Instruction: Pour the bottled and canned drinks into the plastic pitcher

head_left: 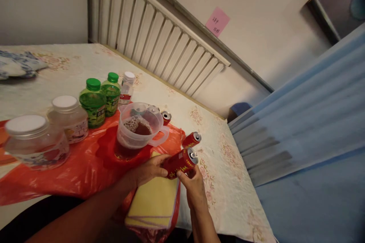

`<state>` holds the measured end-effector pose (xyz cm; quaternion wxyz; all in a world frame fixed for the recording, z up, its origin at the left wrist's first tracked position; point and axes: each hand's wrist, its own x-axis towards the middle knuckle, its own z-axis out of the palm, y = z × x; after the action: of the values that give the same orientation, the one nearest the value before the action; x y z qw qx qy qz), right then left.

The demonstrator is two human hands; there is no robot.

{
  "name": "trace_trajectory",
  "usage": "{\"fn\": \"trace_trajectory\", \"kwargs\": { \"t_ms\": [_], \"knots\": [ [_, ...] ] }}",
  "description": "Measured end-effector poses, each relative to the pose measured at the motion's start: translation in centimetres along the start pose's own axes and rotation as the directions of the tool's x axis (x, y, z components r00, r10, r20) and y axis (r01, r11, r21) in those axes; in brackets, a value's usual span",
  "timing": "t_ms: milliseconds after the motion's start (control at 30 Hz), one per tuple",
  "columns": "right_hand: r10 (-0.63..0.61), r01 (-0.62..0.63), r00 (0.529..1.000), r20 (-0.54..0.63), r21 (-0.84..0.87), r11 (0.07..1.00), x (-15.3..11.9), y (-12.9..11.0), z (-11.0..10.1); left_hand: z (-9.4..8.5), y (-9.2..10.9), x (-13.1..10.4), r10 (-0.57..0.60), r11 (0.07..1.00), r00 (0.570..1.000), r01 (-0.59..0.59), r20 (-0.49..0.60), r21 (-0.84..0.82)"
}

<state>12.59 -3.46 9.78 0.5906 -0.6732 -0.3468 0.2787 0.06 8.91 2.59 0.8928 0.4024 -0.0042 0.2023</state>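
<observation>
Between both hands a red drink can (180, 162) is held tilted, its tab standing up from the top. My left hand (152, 168) grips the can's lower left side. On the other side, my right hand (195, 183) has its thumb against the front of the can and its fingers behind. Just beyond it stands another red can (189, 140). To the left is a clear plastic pitcher (134, 131) with dark reddish-brown, foamy liquid inside. A folded yellow cloth (155, 201) lies below my hands.
Two green-capped bottles (92, 102), a white-capped bottle (127, 87) and two white-lidded jars (37, 144) stand left of the pitcher. An opened can (166, 117) is behind the pitcher handle. A red plastic sheet (85, 171) covers part of the floral tablecloth (228, 197). A radiator (159, 34) borders the back.
</observation>
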Motion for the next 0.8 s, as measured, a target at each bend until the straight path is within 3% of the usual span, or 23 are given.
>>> {"fn": "trace_trajectory", "kwargs": {
  "t_ms": [800],
  "knots": [
    [0.006,-0.007,1.0,0.017,0.042,0.999,-0.1,0.7,-0.2,-0.7,-0.8,0.1,-0.021,1.0,1.0,0.021,0.009,-0.02]
  ]
}}
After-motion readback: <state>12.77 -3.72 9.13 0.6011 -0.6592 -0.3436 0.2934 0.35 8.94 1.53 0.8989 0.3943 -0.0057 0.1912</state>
